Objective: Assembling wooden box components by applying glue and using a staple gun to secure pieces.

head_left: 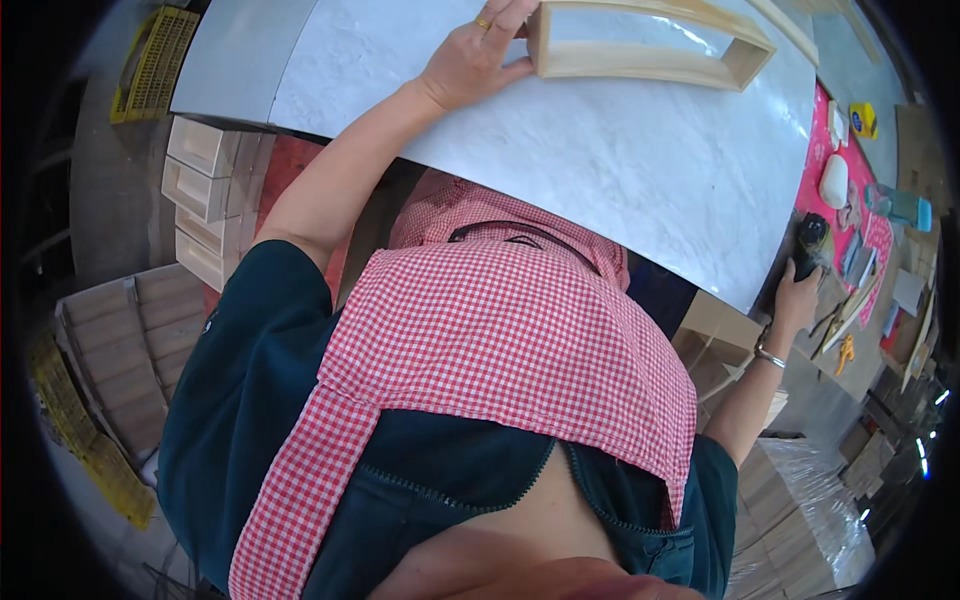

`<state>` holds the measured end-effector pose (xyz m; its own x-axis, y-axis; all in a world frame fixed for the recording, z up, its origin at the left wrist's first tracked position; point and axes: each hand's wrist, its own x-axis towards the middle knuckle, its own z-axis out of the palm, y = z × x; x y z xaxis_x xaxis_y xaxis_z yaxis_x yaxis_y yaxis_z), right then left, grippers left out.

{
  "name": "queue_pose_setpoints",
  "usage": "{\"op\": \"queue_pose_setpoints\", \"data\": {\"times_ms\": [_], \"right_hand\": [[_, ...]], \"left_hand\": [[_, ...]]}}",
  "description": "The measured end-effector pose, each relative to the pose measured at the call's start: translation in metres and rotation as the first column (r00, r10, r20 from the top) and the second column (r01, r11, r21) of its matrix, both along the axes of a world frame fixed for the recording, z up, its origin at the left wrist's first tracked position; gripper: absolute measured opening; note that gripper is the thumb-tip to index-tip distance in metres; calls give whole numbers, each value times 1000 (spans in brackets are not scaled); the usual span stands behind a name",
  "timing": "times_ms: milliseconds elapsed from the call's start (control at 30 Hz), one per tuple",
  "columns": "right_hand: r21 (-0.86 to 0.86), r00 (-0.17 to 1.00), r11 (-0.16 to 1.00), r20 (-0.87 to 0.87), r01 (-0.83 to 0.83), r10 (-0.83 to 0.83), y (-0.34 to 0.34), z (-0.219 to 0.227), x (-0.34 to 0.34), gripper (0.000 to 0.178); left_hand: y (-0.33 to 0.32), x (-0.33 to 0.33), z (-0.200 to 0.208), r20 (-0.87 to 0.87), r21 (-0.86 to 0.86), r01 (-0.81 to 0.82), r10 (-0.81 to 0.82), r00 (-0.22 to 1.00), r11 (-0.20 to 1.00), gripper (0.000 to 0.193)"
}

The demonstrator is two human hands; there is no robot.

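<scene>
Frame of pale wood (632, 62), left hand (475, 62) holding its left end, right hand (797, 297) well apart, gripping black tool (811, 236)

Glare on tabletop (600, 150), bent edges

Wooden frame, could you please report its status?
Left hand on wooden frame; right hand gripping black tool; frame on table; yellow box off right.

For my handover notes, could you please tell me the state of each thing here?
Pale wooden rectangular frame: open-centred, on the white marbled tabletop
Left hand: touching the frame's left end
Right hand: closed around a black handheld tool
Pale wooden boxes: stacked, open-faced
Dark green zip-up top: unzipped at neck
</scene>
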<state>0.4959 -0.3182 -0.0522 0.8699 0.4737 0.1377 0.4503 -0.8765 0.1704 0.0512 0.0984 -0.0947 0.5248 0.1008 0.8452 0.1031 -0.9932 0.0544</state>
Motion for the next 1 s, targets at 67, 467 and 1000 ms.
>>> {"op": "queue_pose_setpoints", "data": {"times_ms": [67, 467, 1000], "right_hand": [[40, 995, 995, 33, -97, 96, -5, 0, 11, 54], [607, 979, 792, -194, 73, 58, -24, 25, 22, 43], [216, 826, 974, -559, 61, 72, -47, 22, 45, 63]], "left_hand": [[13, 8, 0, 98, 24, 90, -92, 991, 996, 85], [-50, -30, 57, -339, -238, -40, -45, 940, 970, 63], [-49, 37, 126, -522, -660, -387, -22, 853, 644, 47]]}}
